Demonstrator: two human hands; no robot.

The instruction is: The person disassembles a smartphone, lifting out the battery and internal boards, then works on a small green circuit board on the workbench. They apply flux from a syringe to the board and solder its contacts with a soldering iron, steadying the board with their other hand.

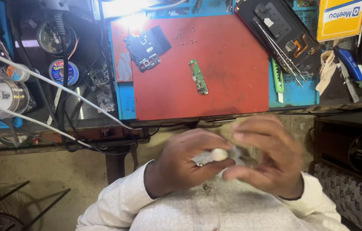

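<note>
Both hands are held close to the chest, below the bench edge, and are motion-blurred. Left hand [185, 164] is curled, thumb and fingers pinching a small pale rounded part [219, 154] with a bit of silvery piece beside it; what the part is cannot be told. Right hand [271, 158] is cupped against it, fingertips drawn together at the same item; its exact grip is blurred.

On the bench: red work mat [232, 85] carries a green charging sub-board [198, 77] near the middle, a black phone mainboard frame [146, 49] at upper left, and loose tiny screws [184, 37] scattered near the top. An opened phone chassis [279, 28] lies at upper right with tweezers [280, 53] across it.

Judgement: teardown looks well along, with boards and screws already out. Reassembly is not yet begun; the parts remain spread on the mat.
</note>
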